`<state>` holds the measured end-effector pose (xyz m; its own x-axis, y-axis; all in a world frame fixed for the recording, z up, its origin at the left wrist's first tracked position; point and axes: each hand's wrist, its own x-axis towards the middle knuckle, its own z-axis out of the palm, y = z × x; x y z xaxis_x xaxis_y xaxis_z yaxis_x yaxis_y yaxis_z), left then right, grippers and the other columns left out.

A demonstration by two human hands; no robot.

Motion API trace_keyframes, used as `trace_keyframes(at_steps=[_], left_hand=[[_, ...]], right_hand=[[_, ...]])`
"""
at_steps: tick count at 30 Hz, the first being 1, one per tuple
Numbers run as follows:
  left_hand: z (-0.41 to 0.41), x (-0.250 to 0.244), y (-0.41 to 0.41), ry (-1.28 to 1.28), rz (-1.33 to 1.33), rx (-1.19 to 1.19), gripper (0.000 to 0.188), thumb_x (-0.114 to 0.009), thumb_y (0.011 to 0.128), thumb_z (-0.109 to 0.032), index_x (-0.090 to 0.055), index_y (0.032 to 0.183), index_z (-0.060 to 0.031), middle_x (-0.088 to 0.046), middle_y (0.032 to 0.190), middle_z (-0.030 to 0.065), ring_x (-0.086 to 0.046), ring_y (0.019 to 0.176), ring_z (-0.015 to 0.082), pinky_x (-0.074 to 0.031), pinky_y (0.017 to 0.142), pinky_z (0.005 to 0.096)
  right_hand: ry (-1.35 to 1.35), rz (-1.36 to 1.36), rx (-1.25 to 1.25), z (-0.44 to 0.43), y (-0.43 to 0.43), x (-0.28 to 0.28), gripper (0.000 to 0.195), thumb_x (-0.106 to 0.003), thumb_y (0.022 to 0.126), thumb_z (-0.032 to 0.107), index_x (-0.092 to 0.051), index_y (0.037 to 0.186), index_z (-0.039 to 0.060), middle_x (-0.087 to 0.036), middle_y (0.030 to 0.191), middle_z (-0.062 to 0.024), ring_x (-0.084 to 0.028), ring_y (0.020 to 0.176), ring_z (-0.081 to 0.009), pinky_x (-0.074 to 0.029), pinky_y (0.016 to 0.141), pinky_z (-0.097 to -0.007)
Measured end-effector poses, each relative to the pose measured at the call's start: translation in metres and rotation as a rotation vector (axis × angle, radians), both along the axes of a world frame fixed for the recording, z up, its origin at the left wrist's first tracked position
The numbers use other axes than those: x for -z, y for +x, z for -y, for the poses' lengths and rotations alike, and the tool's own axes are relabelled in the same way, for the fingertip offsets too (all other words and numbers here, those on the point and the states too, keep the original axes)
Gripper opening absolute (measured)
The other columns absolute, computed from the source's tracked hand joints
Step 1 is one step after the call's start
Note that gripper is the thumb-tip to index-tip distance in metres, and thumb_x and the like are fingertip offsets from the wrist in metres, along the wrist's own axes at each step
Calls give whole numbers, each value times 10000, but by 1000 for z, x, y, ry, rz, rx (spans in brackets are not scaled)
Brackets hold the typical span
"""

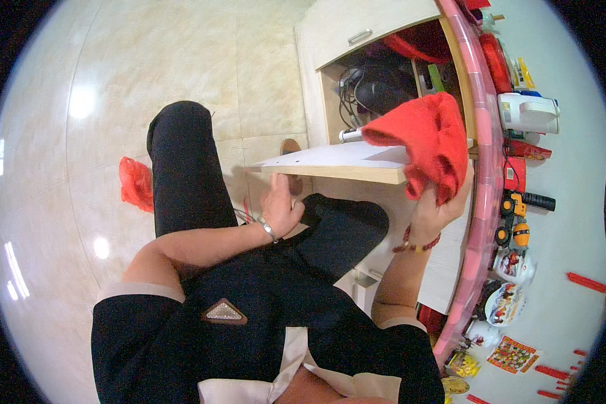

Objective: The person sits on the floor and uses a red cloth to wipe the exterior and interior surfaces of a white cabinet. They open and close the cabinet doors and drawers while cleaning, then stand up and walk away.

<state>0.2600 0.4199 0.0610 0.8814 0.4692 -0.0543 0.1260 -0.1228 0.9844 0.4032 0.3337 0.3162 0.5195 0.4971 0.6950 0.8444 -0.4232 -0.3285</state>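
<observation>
My right hand (432,209) grips a bunched red cloth (434,136) at the top edge of an open cabinet door (353,172). The cloth hangs over the door's upper end and hides part of it. At the door's lower end is my left hand (281,206), its index finger extended to the door's edge and the other fingers curled; I see nothing held in it. Behind the door the cabinet's inside shows black cables (350,96), a dark bulky item and a white cylindrical thing (351,135).
A pink-covered countertop edge (480,116) runs along the right, with a white appliance (527,112), a toy vehicle (517,204) and decorated porcelain (505,303) on top. On the tiled floor (192,60) a red plastic bag (135,183) lies beside my leg.
</observation>
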Motion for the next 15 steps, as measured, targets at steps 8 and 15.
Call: trace_keyframes(at_steps=[8,15], left_hand=[[-5,-4,7,91,121,-78,472,-561,797,-39,-357,1213,50,-392,1069,234,-565,928,377,-483,812,440],[-10,-10,5,19,85,-46,470,-573,757,-45,-371,1175,30,-399,1112,282,-506,978,478,-463,809,531]], right_hand=[[63,-27,162,37,86,-5,478,-591,960,366,-544,1228,-27,-630,1150,-142,-586,1051,-243,-435,935,-364],[418,-309,74,-8,22,1,465,-629,942,349,-563,1229,-11,-618,1120,-71,-573,976,-191,-454,881,-334]])
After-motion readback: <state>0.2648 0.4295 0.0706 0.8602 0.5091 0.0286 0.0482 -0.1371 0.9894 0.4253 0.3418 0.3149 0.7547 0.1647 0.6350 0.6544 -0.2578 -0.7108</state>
